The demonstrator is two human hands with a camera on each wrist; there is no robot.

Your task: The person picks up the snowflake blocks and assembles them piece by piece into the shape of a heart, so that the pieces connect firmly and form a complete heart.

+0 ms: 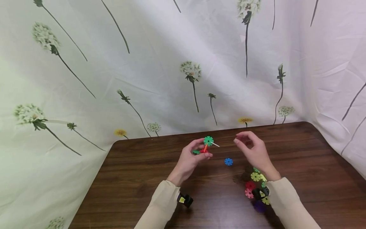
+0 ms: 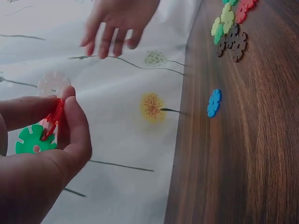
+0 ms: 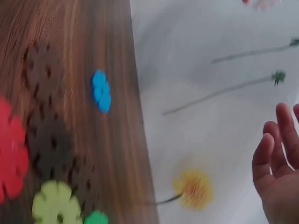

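Our left hand pinches a red notched plastic disc, likely keeping the far green notched plastic disc accessible; our right hand hovers apart, loose-fingered.

Counter: dark wood grain, smooth, faint sheen. Backdrop: printed cloth, mostly matt, creased at right. Blue disc, green disc: smooth plastic. Pale disc: see-through plastic. Sleeves: matt cloth, softly wrinkled.

Behind the brown wood-grain table over there, a pale cloth hangs, printed with long-stemmed dandelions; two yellow blooms sit just above the table's far edge.
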